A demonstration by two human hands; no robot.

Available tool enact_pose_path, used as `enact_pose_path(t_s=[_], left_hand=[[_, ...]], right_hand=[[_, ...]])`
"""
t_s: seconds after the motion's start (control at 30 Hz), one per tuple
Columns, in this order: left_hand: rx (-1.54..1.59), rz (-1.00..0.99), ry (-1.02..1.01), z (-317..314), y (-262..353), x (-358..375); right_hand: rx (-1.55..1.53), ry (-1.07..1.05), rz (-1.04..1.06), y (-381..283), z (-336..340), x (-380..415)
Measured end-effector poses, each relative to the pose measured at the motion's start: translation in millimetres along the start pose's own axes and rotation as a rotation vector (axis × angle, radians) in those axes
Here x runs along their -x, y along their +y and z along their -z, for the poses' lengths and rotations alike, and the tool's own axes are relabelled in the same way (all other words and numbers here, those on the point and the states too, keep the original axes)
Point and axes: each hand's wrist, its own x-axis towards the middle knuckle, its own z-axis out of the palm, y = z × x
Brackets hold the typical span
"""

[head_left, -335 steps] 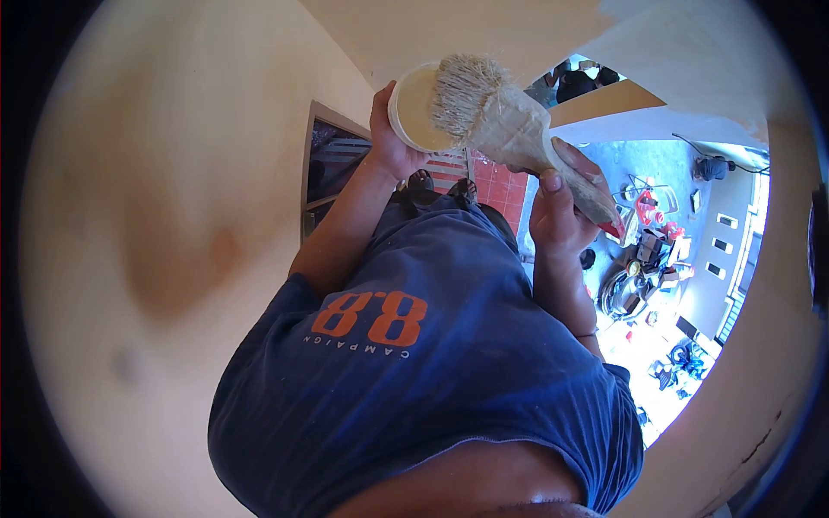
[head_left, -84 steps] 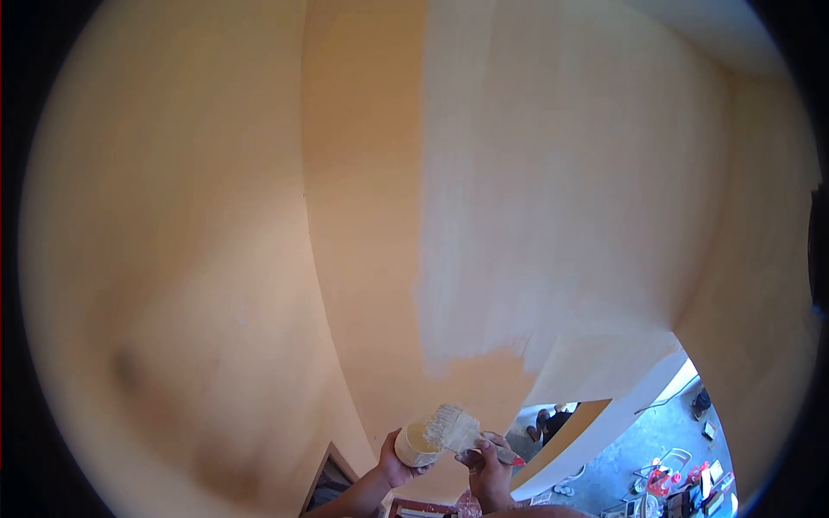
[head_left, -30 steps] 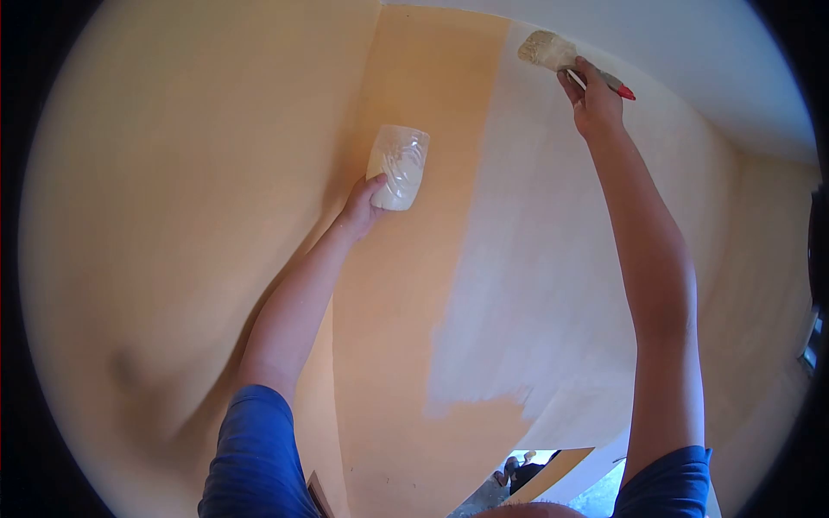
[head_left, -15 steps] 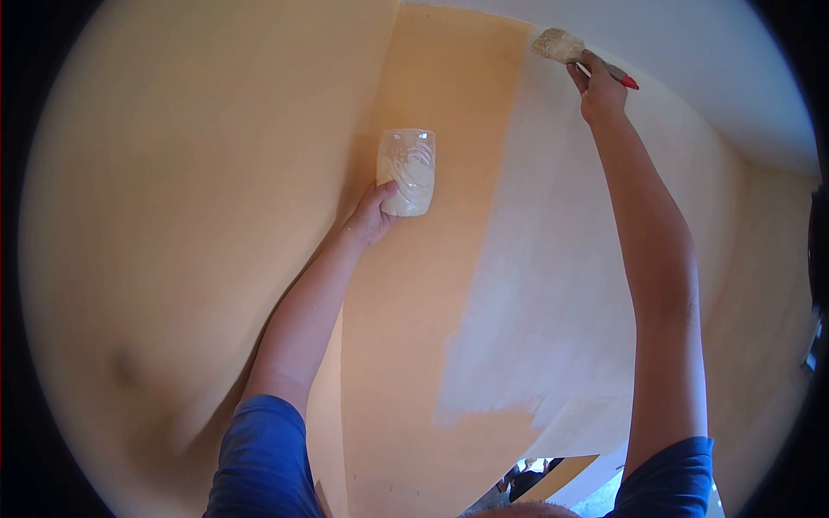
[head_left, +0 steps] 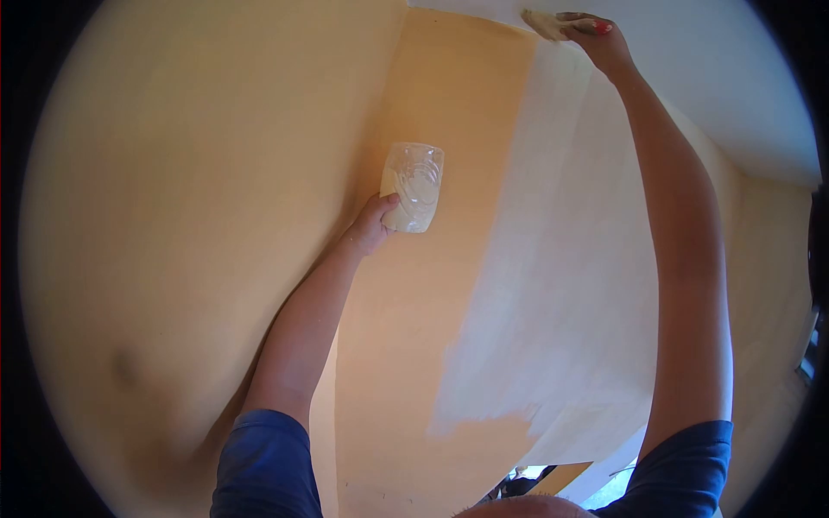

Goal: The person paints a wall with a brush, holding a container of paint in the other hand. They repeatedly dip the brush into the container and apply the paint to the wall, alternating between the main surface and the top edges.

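Observation:
A clear plastic container (head_left: 414, 190) with pale paint inside is held up in front of the orange wall (head_left: 432, 293) by my left hand (head_left: 373, 226), its fingers wrapped round the lower part. At the top, my right hand (head_left: 598, 41) is closed round a paintbrush (head_left: 544, 24) with a red-tipped handle. The pale bristles point left, at the edge where the wall meets the ceiling. Below the brush, a whitish painted area (head_left: 570, 224) borders the orange one. Whether the bristles touch the surface I cannot tell.
A yellowish side wall (head_left: 190, 190) runs along the left, close to my left arm. The white ceiling (head_left: 717, 86) slopes across the upper right. At the bottom, a bright opening (head_left: 604, 490) shows beside dark shapes. Another dark-edged opening (head_left: 810, 350) is at the far right.
My right hand and the brush have moved up towards the ceiling edge, and the brush handle has turned more level. My left hand and the container sit slightly lower in the view.

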Motion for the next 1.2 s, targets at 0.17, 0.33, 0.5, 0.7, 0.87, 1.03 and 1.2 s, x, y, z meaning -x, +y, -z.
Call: enact_pose_path(t_s=[0.17,0.33,0.5,0.7,0.87,1.03,1.2], left_hand=[[-0.003,0.019,0.013,5.6,-4.5,-2.9],[-0.005,0.026,-0.01,-2.6,1.6,0.9],[-0.008,0.021,-0.021,2.3,-1.4,-2.0],[0.004,0.035,-0.023,2.2,-3.4,-2.7],[-0.012,0.035,-0.007,2.3,-4.1,-2.6],[-0.015,0.026,-0.018,2.3,-3.4,-2.9],[-0.014,0.021,0.017,1.0,-3.5,-3.3]], right_hand=[[0.352,-0.165,-0.013,5.3,16.1,-13.2],[0.301,-0.18,-0.035,19.6,20.2,-22.6],[0.214,-0.182,-0.073,9.6,12.7,-18.4],[-0.12,-0.167,-0.032,-14.0,-24.4,-21.6],[-0.267,-0.195,0.014,-12.7,-67.9,-37.1],[-0.238,-0.152,-0.023,-35.8,-102.9,-42.9],[-0.237,-0.133,0.0,-30.3,-119.2,-42.4]])
